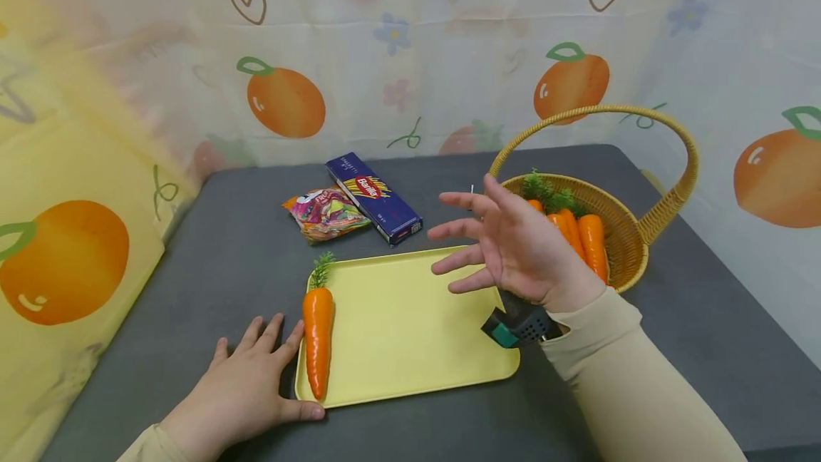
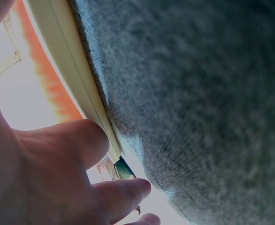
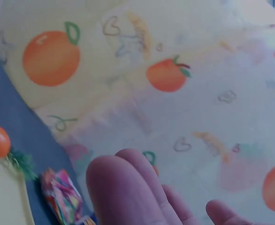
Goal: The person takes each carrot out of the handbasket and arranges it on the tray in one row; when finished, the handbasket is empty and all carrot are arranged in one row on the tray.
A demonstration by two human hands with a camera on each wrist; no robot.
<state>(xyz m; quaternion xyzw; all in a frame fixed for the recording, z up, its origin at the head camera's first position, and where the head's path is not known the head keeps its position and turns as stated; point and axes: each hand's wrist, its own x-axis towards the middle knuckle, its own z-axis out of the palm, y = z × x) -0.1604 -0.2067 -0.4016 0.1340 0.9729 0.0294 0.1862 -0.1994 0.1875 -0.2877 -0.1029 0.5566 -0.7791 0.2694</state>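
An orange carrot [image 1: 318, 341] with a green top lies along the left side of a yellow tray [image 1: 410, 334]. My left hand [image 1: 246, 383] rests at the tray's left edge, fingers spread, with the thumb by the near left corner. In the left wrist view, the thumb [image 2: 81, 140] lies against the tray's rim [image 2: 76, 70]. Above the tray's right side, my right hand [image 1: 513, 244] is raised with fingers apart and nothing in it. Behind that hand stands a wicker basket [image 1: 625, 241] holding several carrots [image 1: 593, 241], partly hidden by the hand.
Beyond the tray, a blue Barilla pasta box [image 1: 375, 198] lies beside a colourful snack bag [image 1: 326, 214]. The basket's tall handle [image 1: 673, 205] arches over it. A fruit-printed cloth [image 1: 410, 77] hangs behind the dark grey table [image 1: 244, 234].
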